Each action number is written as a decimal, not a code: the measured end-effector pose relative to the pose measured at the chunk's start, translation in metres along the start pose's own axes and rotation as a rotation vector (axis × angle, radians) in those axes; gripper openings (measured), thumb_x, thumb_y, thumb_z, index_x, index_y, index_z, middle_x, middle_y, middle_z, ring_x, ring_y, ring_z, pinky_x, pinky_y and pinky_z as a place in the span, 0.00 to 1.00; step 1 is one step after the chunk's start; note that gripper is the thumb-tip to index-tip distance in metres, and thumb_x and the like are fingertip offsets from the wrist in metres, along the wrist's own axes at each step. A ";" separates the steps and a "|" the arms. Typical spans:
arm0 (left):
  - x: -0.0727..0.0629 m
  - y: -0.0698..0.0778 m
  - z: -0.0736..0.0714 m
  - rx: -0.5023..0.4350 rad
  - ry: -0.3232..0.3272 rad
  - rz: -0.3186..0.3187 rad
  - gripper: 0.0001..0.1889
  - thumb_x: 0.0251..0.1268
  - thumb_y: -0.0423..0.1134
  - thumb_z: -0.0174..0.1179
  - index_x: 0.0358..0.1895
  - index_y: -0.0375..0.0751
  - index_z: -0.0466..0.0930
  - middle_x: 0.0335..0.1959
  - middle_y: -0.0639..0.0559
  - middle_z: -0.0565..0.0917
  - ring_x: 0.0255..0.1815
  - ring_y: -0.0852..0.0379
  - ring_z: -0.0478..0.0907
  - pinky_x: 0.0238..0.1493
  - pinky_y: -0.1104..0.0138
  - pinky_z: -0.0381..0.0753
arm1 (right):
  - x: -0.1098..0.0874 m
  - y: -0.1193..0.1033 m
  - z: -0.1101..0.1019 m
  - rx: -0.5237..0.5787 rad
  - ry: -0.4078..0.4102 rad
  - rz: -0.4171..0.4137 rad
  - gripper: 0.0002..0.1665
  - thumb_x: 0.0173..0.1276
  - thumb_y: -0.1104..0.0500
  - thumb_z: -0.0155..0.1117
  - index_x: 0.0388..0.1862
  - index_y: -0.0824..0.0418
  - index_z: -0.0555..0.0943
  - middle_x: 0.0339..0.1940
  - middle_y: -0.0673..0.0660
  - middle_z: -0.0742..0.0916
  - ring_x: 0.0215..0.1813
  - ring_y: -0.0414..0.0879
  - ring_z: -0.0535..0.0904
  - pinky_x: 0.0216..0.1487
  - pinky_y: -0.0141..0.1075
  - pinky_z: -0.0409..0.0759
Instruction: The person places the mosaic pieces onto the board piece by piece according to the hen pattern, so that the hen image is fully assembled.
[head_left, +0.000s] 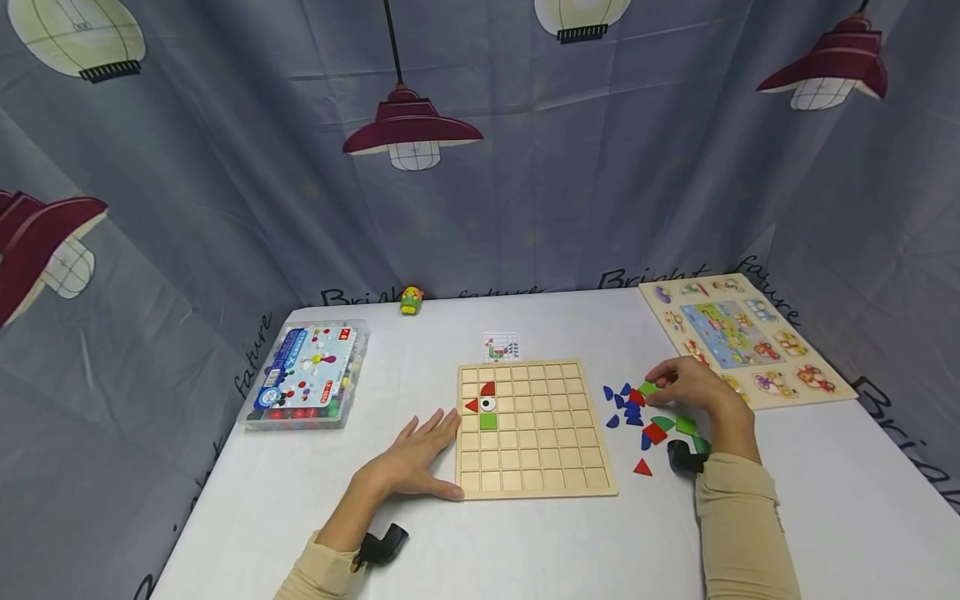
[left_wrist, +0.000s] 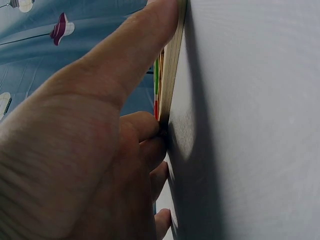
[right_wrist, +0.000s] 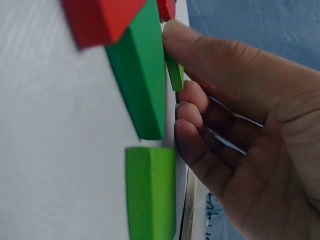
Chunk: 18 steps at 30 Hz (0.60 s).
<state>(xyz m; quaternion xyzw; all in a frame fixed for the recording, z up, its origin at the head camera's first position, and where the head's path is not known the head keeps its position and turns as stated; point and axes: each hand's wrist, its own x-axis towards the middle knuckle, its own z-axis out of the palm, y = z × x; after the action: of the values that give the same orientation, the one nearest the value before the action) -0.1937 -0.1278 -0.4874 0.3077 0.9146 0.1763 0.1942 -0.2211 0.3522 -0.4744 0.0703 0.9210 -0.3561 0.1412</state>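
Note:
A gridded wooden board (head_left: 536, 458) lies on the white table. On its upper left squares sit a red quarter-round piece (head_left: 488, 388), a red triangle (head_left: 472, 406), a white round piece with a black dot (head_left: 487, 403) and a green square block (head_left: 488, 422). My left hand (head_left: 412, 458) rests spread against the board's left edge, its thumb at the near corner. Among loose coloured pieces right of the board, my right hand (head_left: 693, 387) pinches a light green block (right_wrist: 175, 72) between thumb and fingers; the fingers partly hide it.
Blue pieces (head_left: 633, 414), a red square (head_left: 655, 433), another green block (head_left: 686, 425) and a red triangle (head_left: 642, 467) lie nearby. A pattern card (head_left: 501, 347) is behind the board. A plastic case (head_left: 307, 375) stands left, a picture puzzle (head_left: 750, 346) right, a small toy (head_left: 411, 301) at the back.

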 end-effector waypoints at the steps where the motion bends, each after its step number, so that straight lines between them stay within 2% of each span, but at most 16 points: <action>1: 0.000 0.000 0.000 -0.001 -0.001 0.000 0.61 0.45 0.68 0.68 0.78 0.42 0.46 0.81 0.51 0.48 0.82 0.49 0.41 0.80 0.46 0.38 | 0.000 0.000 0.000 -0.002 0.001 0.001 0.30 0.52 0.55 0.78 0.52 0.66 0.81 0.38 0.57 0.80 0.44 0.50 0.72 0.42 0.36 0.72; 9: 0.000 0.002 -0.002 -0.008 0.007 0.004 0.62 0.45 0.68 0.68 0.78 0.41 0.46 0.81 0.50 0.48 0.82 0.49 0.41 0.80 0.46 0.38 | 0.001 0.002 -0.003 -0.031 0.015 -0.044 0.27 0.53 0.56 0.77 0.51 0.66 0.83 0.38 0.57 0.82 0.42 0.50 0.73 0.39 0.35 0.73; 18: 0.000 0.002 -0.003 -0.004 0.010 0.002 0.62 0.45 0.68 0.68 0.78 0.41 0.46 0.81 0.50 0.48 0.82 0.49 0.41 0.80 0.46 0.38 | 0.003 -0.002 -0.003 -0.031 0.025 -0.024 0.26 0.53 0.56 0.77 0.50 0.66 0.84 0.43 0.61 0.85 0.45 0.51 0.76 0.45 0.38 0.76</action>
<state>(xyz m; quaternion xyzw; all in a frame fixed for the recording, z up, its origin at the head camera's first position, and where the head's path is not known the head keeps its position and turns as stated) -0.1937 -0.1266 -0.4840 0.3073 0.9150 0.1798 0.1899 -0.2250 0.3532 -0.4720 0.0612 0.9290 -0.3424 0.1266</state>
